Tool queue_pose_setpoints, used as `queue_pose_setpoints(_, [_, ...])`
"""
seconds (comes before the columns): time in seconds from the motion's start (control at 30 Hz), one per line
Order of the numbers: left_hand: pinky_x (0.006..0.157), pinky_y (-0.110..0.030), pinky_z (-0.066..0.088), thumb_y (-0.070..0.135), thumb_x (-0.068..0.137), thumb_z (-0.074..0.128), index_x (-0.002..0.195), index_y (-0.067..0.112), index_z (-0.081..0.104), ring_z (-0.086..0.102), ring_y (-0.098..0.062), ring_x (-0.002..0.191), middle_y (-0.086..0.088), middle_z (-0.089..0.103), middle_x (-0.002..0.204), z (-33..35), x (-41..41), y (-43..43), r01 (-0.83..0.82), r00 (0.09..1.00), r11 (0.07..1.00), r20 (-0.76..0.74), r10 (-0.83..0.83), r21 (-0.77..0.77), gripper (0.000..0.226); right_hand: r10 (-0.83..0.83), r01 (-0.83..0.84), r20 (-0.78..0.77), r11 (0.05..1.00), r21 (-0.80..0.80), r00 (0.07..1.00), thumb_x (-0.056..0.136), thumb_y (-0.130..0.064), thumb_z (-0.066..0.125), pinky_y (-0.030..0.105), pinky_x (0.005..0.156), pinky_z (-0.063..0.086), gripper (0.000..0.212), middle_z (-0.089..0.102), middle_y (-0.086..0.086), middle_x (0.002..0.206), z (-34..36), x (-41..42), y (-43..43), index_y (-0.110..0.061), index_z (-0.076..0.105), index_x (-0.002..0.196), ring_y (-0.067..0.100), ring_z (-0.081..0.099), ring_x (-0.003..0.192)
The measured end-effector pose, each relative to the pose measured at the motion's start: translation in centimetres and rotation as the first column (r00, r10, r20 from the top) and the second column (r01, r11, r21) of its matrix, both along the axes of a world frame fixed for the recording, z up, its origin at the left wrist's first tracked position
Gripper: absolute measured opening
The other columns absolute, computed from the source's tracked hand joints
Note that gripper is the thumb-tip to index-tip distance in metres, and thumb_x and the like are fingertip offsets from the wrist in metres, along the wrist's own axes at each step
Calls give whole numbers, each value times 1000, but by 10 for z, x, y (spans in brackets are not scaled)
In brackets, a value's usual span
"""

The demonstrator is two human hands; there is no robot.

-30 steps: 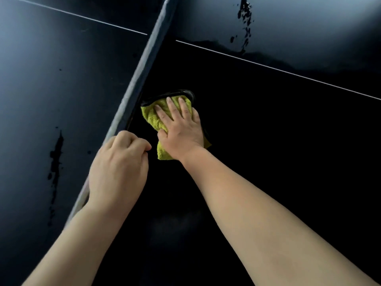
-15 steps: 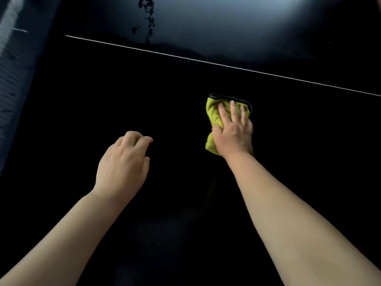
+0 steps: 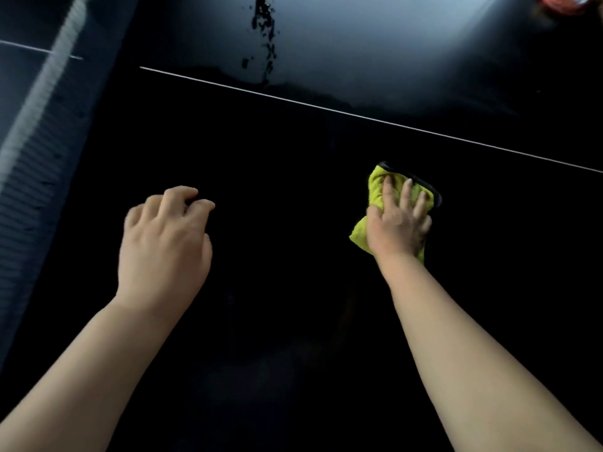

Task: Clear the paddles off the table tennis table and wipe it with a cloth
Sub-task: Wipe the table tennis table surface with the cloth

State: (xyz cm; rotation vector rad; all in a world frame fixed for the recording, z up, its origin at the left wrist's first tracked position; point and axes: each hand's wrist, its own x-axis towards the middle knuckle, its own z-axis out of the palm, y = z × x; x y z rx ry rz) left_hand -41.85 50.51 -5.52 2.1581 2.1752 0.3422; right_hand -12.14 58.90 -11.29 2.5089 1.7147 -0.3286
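Filling nearly everything below me is the dark table tennis table, its far part catching a pale sheen of light. Along the left edge runs the net, blurred, slanting from the top towards the lower left. A thin white line crosses the surface from upper left to right, beyond both of my hands.

Both forearms reach in from the bottom, bare and well apart. My left hand is over the table left of centre, back up, fingers loosely curled with nothing in them; I cannot tell whether the fingertips touch the surface. My right hand lies palm down on the cloth, fingers straight and slightly spread, pressing it flat against the table on the near side of the white line.

The cloth is yellow-green with a dark trim along its far edge, bunched under my palm, and shows past my fingertips and at the thumb side.

Beyond the line, a dark chipped patch marks the lit part of the surface. At the top right corner sits a small reddish blur, too unclear to name.
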Motion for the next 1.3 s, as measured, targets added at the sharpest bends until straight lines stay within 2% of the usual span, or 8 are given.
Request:
queue_pose_setpoints(0.17, [99, -49, 23, 8, 79, 61, 111, 9, 64, 37, -34, 119, -14, 54, 126, 11, -65, -5, -114, 991, 993, -71, 115, 18, 32, 223, -223, -9, 975, -12, 975, 97, -44, 30, 56, 115, 7, 62, -5, 2, 165, 1, -110, 11, -39, 7, 155, 33, -5, 149])
queue_pose_setpoints(0.3, [99, -45, 19, 15, 74, 52, 108, 10, 65, 36, -31, 120, -13, 56, 124, 17, -111, -8, -167, 983, 986, -77, 166, -13, 36, 386, -387, -50, 922, -16, 921, 97, -44, 31, 58, 115, 3, 63, -8, 4, 164, 3, -200, 19, -37, 7, 155, 35, -8, 148])
queue_pose_setpoints(0.4, [100, -43, 20, 14, 73, 52, 105, 10, 66, 39, -30, 120, -12, 58, 122, 18, -133, -10, -164, 985, 986, -58, 163, -16, 35, 516, -522, -115, 852, -29, 849, 98, -45, 29, 59, 115, 0, 62, -11, 3, 164, 3, -264, 27, -37, 5, 155, 35, -12, 148])
queue_pose_setpoints(0.67, [107, -36, 17, 18, 76, 51, 98, 10, 67, 41, -29, 124, -12, 62, 118, 11, -168, -14, -120, 993, 993, -5, 120, -13, 29, 687, -689, -90, 724, 14, 721, 98, -44, 28, 56, 116, -1, 60, -8, 0, 164, -1, -382, 66, -38, 8, 155, 32, -12, 149])
queue_pose_setpoints(0.8, [106, -34, 18, 20, 77, 51, 95, 11, 67, 38, -28, 125, -10, 63, 114, 9, -167, -14, -114, 993, 993, -8, 114, -16, 26, 694, -699, -132, 715, 12, 708, 98, -43, 27, 51, 118, -1, 59, -8, -6, 164, 2, -382, 107, -42, 9, 154, 26, -12, 150])
queue_pose_setpoints(0.97, [105, -36, 19, 21, 80, 47, 86, 12, 68, 37, -27, 123, -7, 67, 100, 5, -145, -6, -107, 992, 994, -66, 106, -25, 23, 593, -595, -137, 803, 33, 793, 100, -42, 23, 47, 120, 2, 57, -7, -5, 164, 2, -346, 128, -39, 7, 155, 24, -9, 150])
queue_pose_setpoints(1.13, [111, -43, 10, 24, 84, 38, 87, 12, 69, 41, -32, 125, -7, 67, 97, 1, -81, 10, -43, 995, 997, -98, 36, -69, 33, 528, -529, -173, 847, 45, 831, 100, -44, 24, 45, 120, 0, 57, -5, -6, 164, 0, -252, 131, -39, 9, 155, 22, -8, 150])
queue_pose_setpoints(1.3, [111, -45, 14, 26, 82, 37, 90, 12, 69, 43, -32, 124, -7, 67, 100, 1, 23, 27, 30, 996, 998, -82, -35, -61, 36, 425, -419, -131, 905, 75, 895, 100, -45, 27, 43, 121, 2, 57, -1, -7, 164, 0, -122, 130, -41, 13, 154, 21, -5, 150])
